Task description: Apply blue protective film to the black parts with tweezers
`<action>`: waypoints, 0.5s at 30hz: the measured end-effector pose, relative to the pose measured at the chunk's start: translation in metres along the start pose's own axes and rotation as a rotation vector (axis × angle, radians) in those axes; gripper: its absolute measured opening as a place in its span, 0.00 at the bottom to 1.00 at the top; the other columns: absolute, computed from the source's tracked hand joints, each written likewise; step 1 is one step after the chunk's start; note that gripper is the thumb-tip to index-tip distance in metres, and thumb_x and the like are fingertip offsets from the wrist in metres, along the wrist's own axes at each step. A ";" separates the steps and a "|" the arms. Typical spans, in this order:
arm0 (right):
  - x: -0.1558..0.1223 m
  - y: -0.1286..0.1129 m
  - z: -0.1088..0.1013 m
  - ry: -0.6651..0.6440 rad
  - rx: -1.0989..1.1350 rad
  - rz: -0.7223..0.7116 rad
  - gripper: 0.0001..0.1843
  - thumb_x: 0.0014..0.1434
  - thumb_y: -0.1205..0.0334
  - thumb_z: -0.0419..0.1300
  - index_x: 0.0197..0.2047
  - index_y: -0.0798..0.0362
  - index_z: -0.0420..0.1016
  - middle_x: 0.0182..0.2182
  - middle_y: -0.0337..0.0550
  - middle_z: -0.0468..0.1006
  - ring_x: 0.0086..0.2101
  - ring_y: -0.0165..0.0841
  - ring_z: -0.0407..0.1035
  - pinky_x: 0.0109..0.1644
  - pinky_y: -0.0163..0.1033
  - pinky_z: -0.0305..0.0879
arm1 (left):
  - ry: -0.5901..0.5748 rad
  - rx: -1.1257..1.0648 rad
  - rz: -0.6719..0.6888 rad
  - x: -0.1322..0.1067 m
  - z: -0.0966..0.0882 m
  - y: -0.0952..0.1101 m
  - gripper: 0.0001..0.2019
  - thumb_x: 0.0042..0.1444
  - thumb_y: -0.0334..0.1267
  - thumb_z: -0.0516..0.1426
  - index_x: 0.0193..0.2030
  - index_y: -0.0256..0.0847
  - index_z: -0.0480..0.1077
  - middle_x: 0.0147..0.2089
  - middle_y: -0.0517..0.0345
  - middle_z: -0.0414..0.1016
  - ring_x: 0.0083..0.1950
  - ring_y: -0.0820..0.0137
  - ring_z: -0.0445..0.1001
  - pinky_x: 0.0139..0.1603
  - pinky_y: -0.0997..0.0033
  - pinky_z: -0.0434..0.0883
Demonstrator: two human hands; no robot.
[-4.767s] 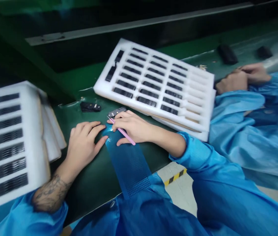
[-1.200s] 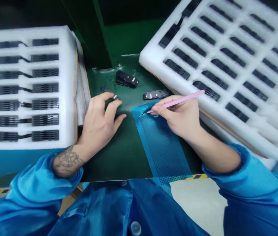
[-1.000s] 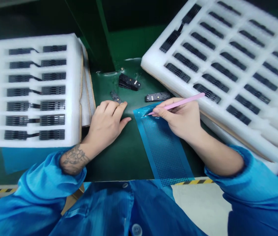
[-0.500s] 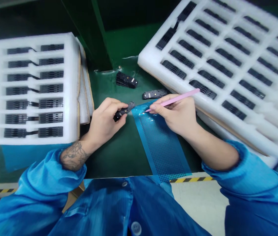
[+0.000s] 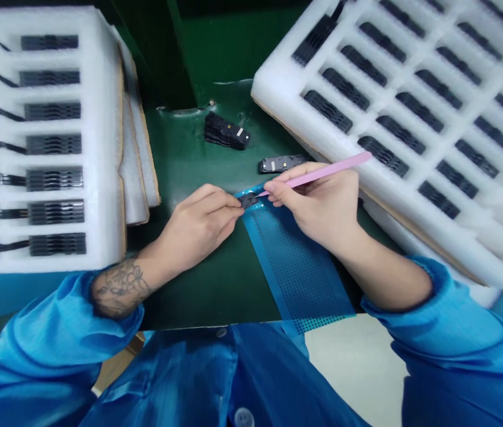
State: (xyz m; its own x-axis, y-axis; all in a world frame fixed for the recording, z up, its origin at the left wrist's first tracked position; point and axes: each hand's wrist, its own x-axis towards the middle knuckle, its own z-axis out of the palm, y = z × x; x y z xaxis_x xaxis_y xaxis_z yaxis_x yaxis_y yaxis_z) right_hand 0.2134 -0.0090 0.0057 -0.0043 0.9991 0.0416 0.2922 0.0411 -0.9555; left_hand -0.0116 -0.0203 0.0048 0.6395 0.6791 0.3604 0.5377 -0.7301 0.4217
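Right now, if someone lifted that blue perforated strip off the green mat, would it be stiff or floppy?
Probably floppy: the blue perforated strip lies flat on the green mat and seems to bend over its edge. Its many holes suggest it is light and may tear easily.

Work counter point(image 5: 202, 279) topped with a dark green mat, slightly glossy, a pale sheen along its far part. Behind it, 1 dark green upright post point(image 5: 153, 53) rises beside a green back panel point(image 5: 238, 41), both fading into shadow toward the top. Front counter edge runs straight and sharp. Below it, pale smooth floor point(image 5: 353, 367). A scrap of tan cardboard point(image 5: 111, 373) shows under the edge at left. Light is even and soft; no windows in sight.
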 end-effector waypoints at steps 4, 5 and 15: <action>0.001 0.001 0.002 0.011 -0.061 -0.006 0.09 0.55 0.55 0.72 0.31 0.51 0.82 0.25 0.39 0.82 0.23 0.32 0.74 0.25 0.38 0.71 | -0.011 0.000 -0.007 0.002 -0.001 0.001 0.04 0.64 0.30 0.60 0.43 0.39 0.77 0.44 0.55 0.81 0.47 0.68 0.77 0.48 0.66 0.79; 0.001 0.000 0.003 0.014 -0.076 -0.008 0.08 0.55 0.56 0.73 0.31 0.50 0.82 0.25 0.39 0.82 0.23 0.32 0.74 0.25 0.38 0.70 | -0.012 -0.004 -0.010 0.002 -0.001 0.001 0.05 0.64 0.30 0.60 0.43 0.40 0.77 0.44 0.55 0.81 0.47 0.68 0.77 0.48 0.66 0.79; 0.001 -0.002 0.003 0.010 -0.111 -0.011 0.08 0.55 0.56 0.73 0.31 0.50 0.82 0.24 0.39 0.82 0.22 0.31 0.73 0.25 0.38 0.69 | -0.003 -0.027 -0.003 0.000 0.001 -0.001 0.05 0.63 0.30 0.60 0.45 0.38 0.76 0.45 0.54 0.81 0.48 0.67 0.76 0.49 0.66 0.79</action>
State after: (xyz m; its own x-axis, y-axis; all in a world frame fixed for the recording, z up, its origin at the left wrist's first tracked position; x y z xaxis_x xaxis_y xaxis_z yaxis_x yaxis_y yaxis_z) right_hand 0.2101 -0.0084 0.0066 0.0011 0.9984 0.0558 0.3960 0.0508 -0.9169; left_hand -0.0118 -0.0201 0.0041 0.6391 0.6813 0.3568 0.5249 -0.7255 0.4452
